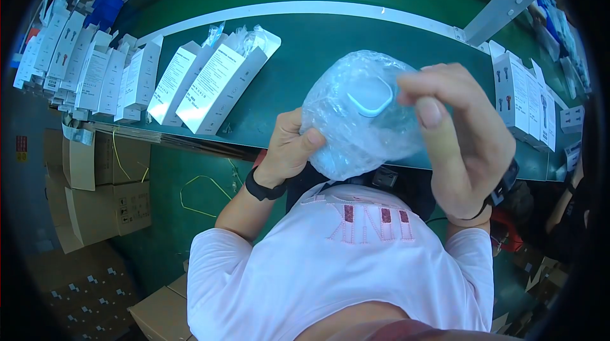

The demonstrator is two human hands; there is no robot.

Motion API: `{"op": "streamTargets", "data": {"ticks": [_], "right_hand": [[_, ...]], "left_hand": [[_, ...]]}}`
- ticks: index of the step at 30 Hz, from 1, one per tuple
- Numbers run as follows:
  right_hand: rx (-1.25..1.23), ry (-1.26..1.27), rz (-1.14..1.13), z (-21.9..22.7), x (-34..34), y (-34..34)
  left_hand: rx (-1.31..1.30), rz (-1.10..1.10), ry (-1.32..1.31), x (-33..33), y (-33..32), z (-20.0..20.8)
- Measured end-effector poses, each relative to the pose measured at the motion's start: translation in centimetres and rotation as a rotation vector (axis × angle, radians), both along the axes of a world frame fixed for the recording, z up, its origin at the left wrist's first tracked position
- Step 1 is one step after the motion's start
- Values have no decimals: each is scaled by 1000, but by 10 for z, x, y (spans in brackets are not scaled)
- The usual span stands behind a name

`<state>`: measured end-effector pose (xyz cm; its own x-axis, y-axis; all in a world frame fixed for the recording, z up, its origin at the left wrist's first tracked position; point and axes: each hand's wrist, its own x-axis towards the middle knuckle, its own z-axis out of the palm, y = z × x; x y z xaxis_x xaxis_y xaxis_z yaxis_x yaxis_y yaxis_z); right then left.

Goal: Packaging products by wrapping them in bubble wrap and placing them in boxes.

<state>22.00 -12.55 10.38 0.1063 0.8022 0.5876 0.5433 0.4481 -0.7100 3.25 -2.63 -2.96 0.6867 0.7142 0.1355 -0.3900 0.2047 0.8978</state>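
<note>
My left hand (pixel 291 152) grips the left side of a clear bubble-wrap bundle (pixel 346 144), thumb on top, and holds it up over the bench's front edge. Inside the wrap, or under a layer of it, shows a pale blue-white part (pixel 370 98) shaped like a rounded square; the rest of the contents is blurred by the plastic. My right hand (pixel 470 138) is raised at the bundle's right side, closer to the camera. Its index finger and thumb are bent toward each other with a small gap, and nothing is visible between them. The other fingers are curled and partly hidden.
Two opened white boxes (pixel 219 90) with clear plastic sticking out lean on the green bench (pixel 305 36). Many white boxes (pixel 95 71) crowd the left end; more boxes (pixel 524 103) stand at right. A metal post (pixel 508 1) rises far right. Cardboard cartons (pixel 108 201) sit below left.
</note>
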Motion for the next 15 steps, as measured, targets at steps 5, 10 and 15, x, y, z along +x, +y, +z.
{"op": "streamTargets", "data": {"ticks": [5,10,15], "right_hand": [[-164,221,90,-8,4,8],[-232,360,188,-17,3,17],[-240,545,274,-21,-2,22]], "left_hand": [[131,114,-14,1,-2,2],[489,198,60,-5,8,-5],[726,340,43,-5,19,-1]]}}
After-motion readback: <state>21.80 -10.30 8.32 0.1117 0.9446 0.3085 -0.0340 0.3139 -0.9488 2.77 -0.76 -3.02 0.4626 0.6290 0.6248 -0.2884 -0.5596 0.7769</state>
